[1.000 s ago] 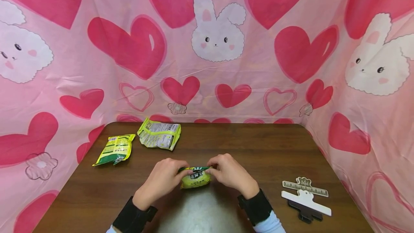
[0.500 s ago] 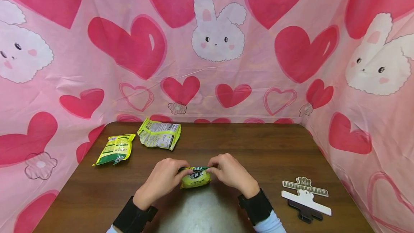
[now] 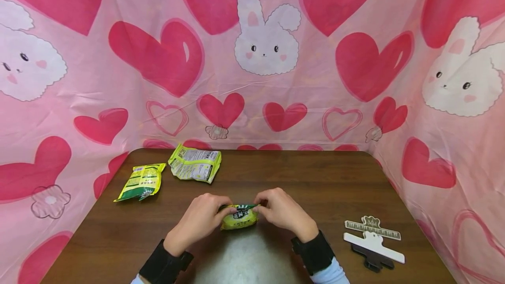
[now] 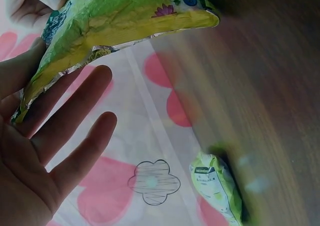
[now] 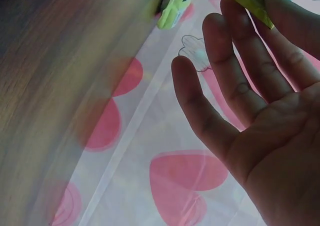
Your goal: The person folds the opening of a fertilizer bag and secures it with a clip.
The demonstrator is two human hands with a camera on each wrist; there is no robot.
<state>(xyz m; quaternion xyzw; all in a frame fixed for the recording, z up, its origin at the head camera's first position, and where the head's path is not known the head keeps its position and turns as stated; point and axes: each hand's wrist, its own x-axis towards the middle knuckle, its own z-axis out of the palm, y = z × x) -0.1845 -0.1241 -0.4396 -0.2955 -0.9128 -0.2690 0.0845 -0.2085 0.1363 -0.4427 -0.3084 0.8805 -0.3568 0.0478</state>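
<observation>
A small yellow-green snack bag [image 3: 240, 221] with a dark green top edge stands on the table between both hands. My left hand [image 3: 202, 219] pinches the top left corner between thumb and forefinger. At the opposite top corner, my right hand [image 3: 285, 214] pinches in the same way. In the left wrist view the bag [image 4: 125, 18] shows a crinkled yellow end, and the left hand's other fingers are spread apart from it. Only a corner of the bag [image 5: 252, 1] appears in the right wrist view, under the right thumb.
Two more bags lie at the table's back left: a yellow and green one [image 3: 143, 182] and a lime and grey one [image 3: 195, 163]. A cream ruler-patterned clip [image 3: 372, 228], a white clip [image 3: 374, 246] and a black clip [image 3: 372, 259] lie at the right. Pink cloth [image 3: 252, 86] surrounds the table.
The bag's top edge seems to fold slightly further over the printed characters. Both hands keep their pinch in nearly the same place.
</observation>
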